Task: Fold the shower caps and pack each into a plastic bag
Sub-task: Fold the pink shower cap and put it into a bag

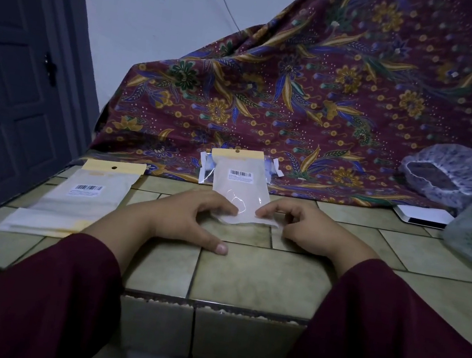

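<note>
We see barcode labels on the centre plastic bag [239,176] and left bag stack [89,188]; their print is too small to read.

bag [240,184] centre | bag stack [76,200] left | shower cap [445,178] far right

A floral batik cloth [318,99] was draped behind the tiled counter [244,273]; a dark panelled door [6,80] was seen at left.
</note>
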